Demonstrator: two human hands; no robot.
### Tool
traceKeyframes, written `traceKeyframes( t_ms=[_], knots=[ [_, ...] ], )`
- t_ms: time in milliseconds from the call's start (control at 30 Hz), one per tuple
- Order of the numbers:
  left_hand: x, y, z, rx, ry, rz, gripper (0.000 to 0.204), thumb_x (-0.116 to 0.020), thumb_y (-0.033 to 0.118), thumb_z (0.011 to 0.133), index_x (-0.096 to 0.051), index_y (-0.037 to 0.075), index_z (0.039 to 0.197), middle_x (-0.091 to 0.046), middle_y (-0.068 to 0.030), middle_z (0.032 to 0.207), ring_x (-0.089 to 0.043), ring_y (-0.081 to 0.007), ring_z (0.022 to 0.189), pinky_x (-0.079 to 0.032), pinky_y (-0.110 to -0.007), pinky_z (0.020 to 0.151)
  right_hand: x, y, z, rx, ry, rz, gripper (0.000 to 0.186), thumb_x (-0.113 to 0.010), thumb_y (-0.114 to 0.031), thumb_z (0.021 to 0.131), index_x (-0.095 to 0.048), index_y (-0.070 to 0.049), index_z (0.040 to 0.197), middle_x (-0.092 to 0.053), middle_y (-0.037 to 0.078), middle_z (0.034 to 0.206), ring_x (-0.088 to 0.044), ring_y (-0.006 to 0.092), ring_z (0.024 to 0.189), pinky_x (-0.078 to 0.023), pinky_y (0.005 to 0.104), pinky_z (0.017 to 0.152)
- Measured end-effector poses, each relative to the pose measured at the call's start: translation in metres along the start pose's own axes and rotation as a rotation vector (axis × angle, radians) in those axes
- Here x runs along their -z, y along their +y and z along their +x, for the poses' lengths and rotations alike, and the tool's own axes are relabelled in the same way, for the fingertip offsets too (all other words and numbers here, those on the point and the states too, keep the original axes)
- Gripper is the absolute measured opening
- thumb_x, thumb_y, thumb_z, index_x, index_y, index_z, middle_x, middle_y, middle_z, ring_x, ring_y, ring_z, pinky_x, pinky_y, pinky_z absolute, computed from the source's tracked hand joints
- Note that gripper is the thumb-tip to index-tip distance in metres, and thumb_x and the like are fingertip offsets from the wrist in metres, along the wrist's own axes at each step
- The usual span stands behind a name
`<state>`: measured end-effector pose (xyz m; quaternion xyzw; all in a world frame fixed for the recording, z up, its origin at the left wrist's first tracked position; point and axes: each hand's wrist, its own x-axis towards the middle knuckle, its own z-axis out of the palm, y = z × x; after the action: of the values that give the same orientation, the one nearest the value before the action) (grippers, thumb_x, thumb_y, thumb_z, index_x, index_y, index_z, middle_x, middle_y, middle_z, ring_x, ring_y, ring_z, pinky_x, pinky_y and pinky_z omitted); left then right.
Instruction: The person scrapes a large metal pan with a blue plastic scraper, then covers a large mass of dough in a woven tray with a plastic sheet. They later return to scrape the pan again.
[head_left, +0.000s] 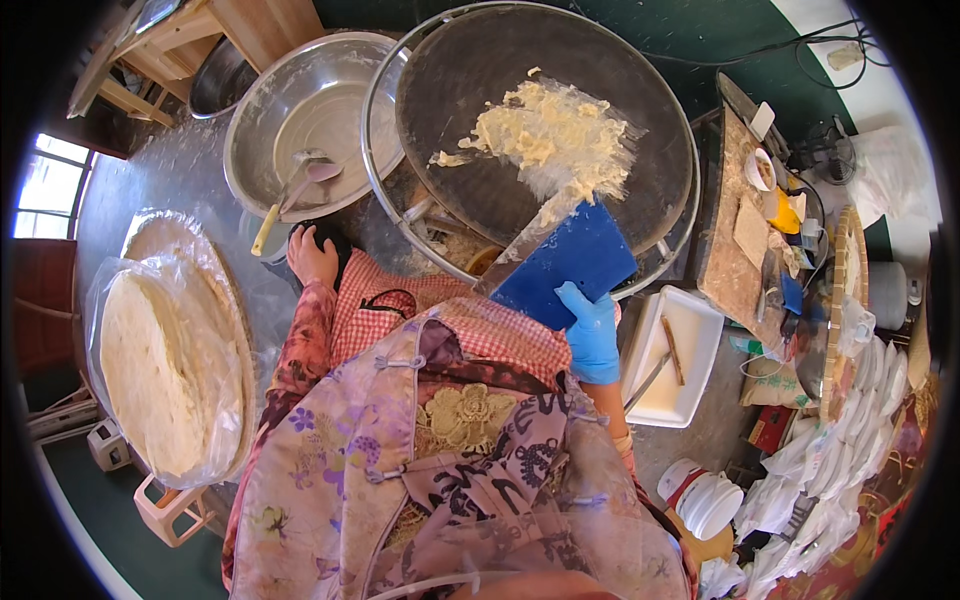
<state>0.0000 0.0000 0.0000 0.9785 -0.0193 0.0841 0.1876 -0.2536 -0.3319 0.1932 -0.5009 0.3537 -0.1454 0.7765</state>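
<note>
My right hand [592, 335], in a blue glove, grips the edge of a wide blue scraper [568, 262]. The scraper's far edge meets a smear of pale yellow batter [555, 135] on a round dark griddle [440, 110]. The batter is spread unevenly, thick and lumpy in the middle with thin streaks at its right side. Bare and holding nothing, my left hand [313, 257] rests on my knee, fingers extended. Close to it, a spatula with a yellow handle [265, 230] leans in a large metal basin [245, 150].
A metal ring [372, 150] surrounds the griddle. Stacked flatbreads [150, 370] lie under plastic at left. To the right are a white tray [690, 400] with sticks in it, a cluttered wooden board [728, 275], white lidded tubs [705, 500] and several white plastic bags [835, 440].
</note>
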Motion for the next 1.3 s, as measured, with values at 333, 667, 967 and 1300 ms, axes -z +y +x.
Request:
traceKeyframes(
  t_ms=[333,667,967,1300],
  knots=[
    [-0.002,0.002,-0.002,-0.016,0.041,-0.006,0.042,-0.063,0.022,0.074,-0.058,0.009,0.113,-0.048,-0.0100,0.128,-0.039,-0.0282,0.123,-0.026,-0.042,0.104,-0.010,-0.031,-0.029,0.232,-0.163,-0.262,0.035,-0.066,0.002,0.074,-0.059,0.000,0.108,-0.061,0.006,0.100,-0.058,0.0151,0.087,-0.048,0.0290,0.078],
    [0.001,0.003,-0.001,-0.001,0.017,0.015,0.042,-0.063,0.023,0.075,-0.058,0.010,0.114,-0.047,-0.0087,0.129,-0.039,-0.0280,0.123,-0.026,-0.043,0.104,-0.053,-0.075,-0.029,0.828,-1.035,0.035,0.028,-0.065,-0.026,0.081,-0.061,-0.002,0.096,-0.059,0.015,0.093,-0.057,0.0258,0.072,-0.050,0.0370,0.066],
    [0.003,0.005,0.000,0.006,-0.010,0.035,0.042,-0.062,0.024,0.075,-0.058,0.010,0.115,-0.047,-0.0092,0.130,-0.039,-0.0283,0.123,-0.025,-0.043,0.104,-0.060,-0.070,-0.037,0.765,-1.024,0.197,0.026,-0.067,-0.023,0.080,-0.063,-0.001,0.094,-0.061,0.016,0.091,-0.058,0.0255,0.075,-0.050,0.0364,0.068],
    [0.002,0.003,-0.001,-0.008,0.024,0.016,0.041,-0.063,0.024,0.074,-0.059,0.010,0.112,-0.049,-0.0099,0.128,-0.040,-0.0285,0.122,-0.027,-0.043,0.103,-0.022,-0.051,-0.037,0.522,-0.516,-0.242,0.021,-0.067,-0.012,0.076,-0.064,0.000,0.093,-0.064,0.015,0.089,-0.061,0.0236,0.087,-0.051,0.0349,0.075]
  ],
)
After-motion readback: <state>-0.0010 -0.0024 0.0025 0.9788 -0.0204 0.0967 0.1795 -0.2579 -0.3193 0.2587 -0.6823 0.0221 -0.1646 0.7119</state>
